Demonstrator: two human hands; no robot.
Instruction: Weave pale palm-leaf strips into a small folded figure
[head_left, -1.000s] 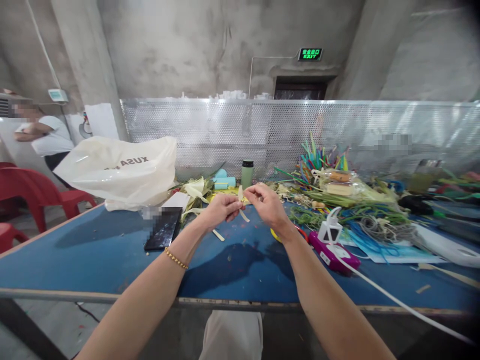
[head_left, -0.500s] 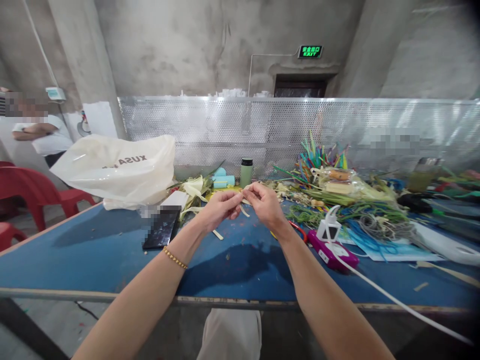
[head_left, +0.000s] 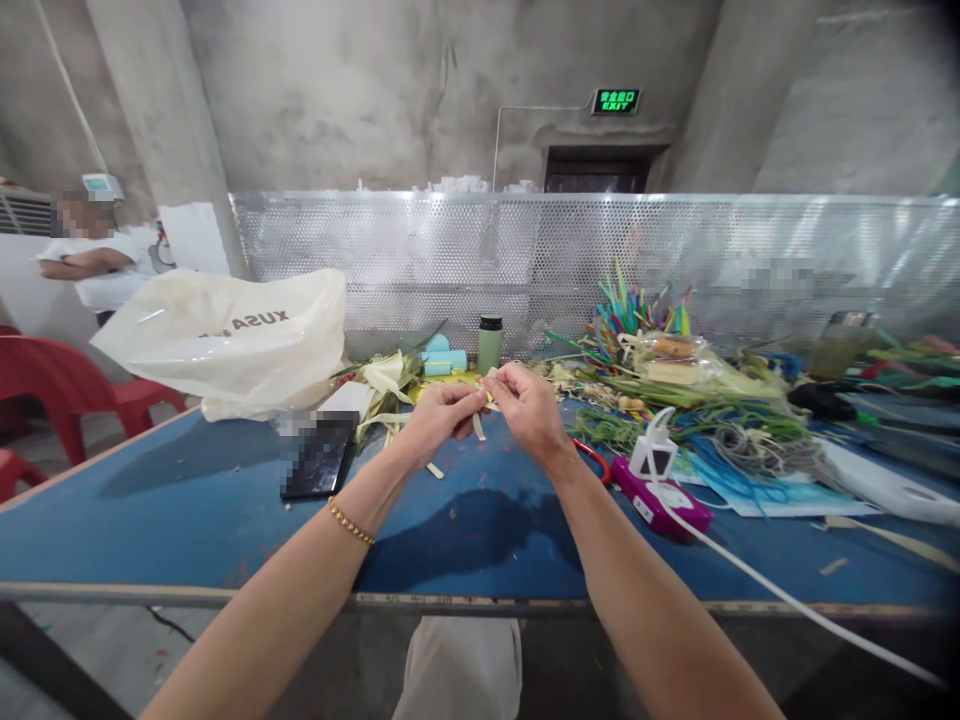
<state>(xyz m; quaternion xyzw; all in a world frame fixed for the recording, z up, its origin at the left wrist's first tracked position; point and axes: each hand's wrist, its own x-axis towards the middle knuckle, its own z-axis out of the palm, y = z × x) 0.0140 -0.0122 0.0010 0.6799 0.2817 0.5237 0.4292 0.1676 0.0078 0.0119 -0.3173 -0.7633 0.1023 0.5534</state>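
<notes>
My left hand (head_left: 446, 412) and my right hand (head_left: 526, 403) meet fingertip to fingertip above the middle of the blue table (head_left: 210, 520). Both are closed in a pinch on a thin pale strip (head_left: 479, 427), which looks like dried leaf or husk. One end of it dangles below the fingertips; the rest is hidden by my fingers. On the table under my left hand lies a short loose piece of pale strip (head_left: 434, 470). A gold bead bracelet circles my left wrist.
A dark tablet (head_left: 321, 460) and a white plastic bag (head_left: 232, 340) lie to the left. Behind my hands stands a green bottle (head_left: 490, 345). On the right are a purple power strip (head_left: 660, 505) with a white cable, and heaped green cords (head_left: 615, 432). A person (head_left: 94, 260) stands far left.
The dangling end of the pale strip has shifted left and now hangs more steeply. My hands stay pinched together in nearly the same place. The view has moved slightly.
</notes>
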